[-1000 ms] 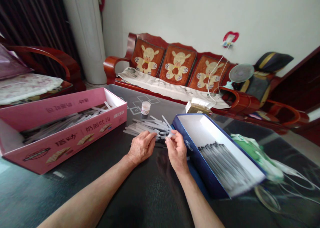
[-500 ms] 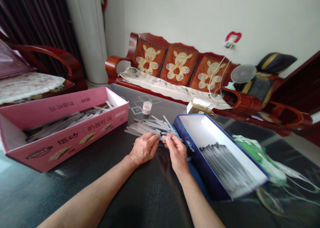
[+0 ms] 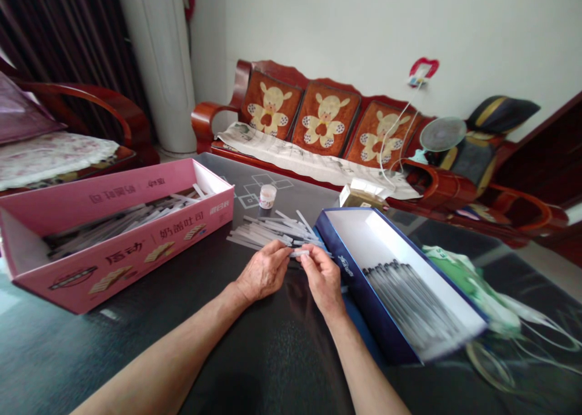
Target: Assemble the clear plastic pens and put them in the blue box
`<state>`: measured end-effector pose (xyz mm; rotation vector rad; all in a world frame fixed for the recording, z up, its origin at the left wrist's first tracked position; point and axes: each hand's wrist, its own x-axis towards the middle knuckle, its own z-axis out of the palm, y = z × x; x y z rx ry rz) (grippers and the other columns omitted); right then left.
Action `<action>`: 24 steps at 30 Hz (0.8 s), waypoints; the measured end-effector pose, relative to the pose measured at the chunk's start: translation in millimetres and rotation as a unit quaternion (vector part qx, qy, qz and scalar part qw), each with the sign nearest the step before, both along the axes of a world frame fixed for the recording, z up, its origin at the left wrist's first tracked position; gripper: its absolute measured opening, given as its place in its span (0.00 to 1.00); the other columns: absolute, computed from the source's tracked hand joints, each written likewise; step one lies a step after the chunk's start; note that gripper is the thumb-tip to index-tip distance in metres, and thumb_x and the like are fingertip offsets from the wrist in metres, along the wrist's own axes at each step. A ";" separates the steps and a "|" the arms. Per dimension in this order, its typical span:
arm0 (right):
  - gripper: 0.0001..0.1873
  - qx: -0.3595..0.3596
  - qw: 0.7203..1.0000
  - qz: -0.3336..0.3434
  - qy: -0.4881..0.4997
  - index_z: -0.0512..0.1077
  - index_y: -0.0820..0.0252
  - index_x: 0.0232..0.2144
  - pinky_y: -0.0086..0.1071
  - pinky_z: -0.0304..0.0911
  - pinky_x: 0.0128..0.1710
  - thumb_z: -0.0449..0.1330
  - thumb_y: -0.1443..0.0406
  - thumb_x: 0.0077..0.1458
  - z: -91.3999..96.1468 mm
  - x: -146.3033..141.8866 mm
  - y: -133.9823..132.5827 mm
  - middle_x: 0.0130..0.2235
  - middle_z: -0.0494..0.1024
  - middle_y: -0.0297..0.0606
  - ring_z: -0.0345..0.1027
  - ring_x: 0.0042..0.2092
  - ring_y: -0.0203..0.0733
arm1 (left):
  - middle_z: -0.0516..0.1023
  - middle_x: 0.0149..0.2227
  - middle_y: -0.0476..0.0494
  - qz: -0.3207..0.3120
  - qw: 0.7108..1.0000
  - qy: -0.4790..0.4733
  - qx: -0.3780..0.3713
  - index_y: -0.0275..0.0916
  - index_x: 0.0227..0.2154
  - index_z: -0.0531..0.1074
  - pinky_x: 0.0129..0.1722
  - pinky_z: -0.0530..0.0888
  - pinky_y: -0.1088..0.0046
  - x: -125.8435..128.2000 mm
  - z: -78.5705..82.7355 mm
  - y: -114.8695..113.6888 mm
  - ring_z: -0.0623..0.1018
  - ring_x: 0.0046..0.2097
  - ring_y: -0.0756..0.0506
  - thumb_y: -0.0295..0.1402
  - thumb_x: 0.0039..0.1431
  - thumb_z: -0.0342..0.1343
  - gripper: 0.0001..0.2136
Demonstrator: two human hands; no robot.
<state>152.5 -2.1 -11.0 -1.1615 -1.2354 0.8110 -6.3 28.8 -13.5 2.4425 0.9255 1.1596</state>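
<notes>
My left hand [image 3: 266, 271] and my right hand [image 3: 324, 277] meet above the dark table, both closed in a fingertip pinch. Between them is a slim translucent white tube [image 3: 299, 253]; the fingers cover its ends. Just beyond the hands lies a loose pile of similar whitish tubes [image 3: 273, 228]. To the right, a blue box [image 3: 364, 306] with a white inside holds a row of greyish translucent sticks [image 3: 409, 303] with black ends. At the left, a long pink box [image 3: 150, 245] contains many more loose whitish strips [image 3: 136, 218].
A small white jar [image 3: 267, 197] stands behind the pile. A tissue pack [image 3: 361, 195] sits behind the blue box, and a green-and-white bag [image 3: 473, 285] with cables lies to its right. A wooden sofa [image 3: 218, 121] with cushions stands beyond the table [image 3: 218, 348].
The tube between my fingertips has turned slightly, and the fingers of both hands have shifted a little. The boxes and pile look the same.
</notes>
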 end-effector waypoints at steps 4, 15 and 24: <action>0.15 -0.008 1.000 -0.017 0.006 0.74 0.57 0.39 0.40 0.70 0.44 0.61 0.56 0.51 -0.1 -0.1 1.1 0.40 0.81 0.40 0.76 0.41 0.45 | 0.73 0.33 0.43 0.046 0.998 0.045 0.007 0.39 0.49 0.69 0.34 0.73 0.75 -0.3 -3.0 0.2 0.75 0.34 0.48 0.31 0.65 0.44 0.14; 0.14 -0.042 0.999 -0.016 0.028 0.75 0.58 0.35 0.33 0.72 0.38 0.62 0.55 0.50 4.4 0.5 -1.2 0.34 0.80 0.36 0.73 0.32 0.38 | 0.74 0.30 0.45 0.053 0.995 0.083 0.025 0.38 0.38 0.70 0.33 0.71 0.75 0.3 -1.7 -3.5 0.76 0.33 0.48 0.32 0.66 0.43 0.10; 0.15 -0.054 0.997 -0.029 0.048 0.76 0.58 0.35 0.34 0.73 0.38 0.64 0.55 0.48 1.2 -1.7 -1.1 0.32 0.79 0.34 0.74 0.31 0.38 | 0.71 0.27 0.47 0.091 0.987 0.108 0.082 0.38 0.36 0.69 0.29 0.67 0.76 1.0 -3.8 -5.1 0.73 0.29 0.49 0.32 0.66 0.42 0.11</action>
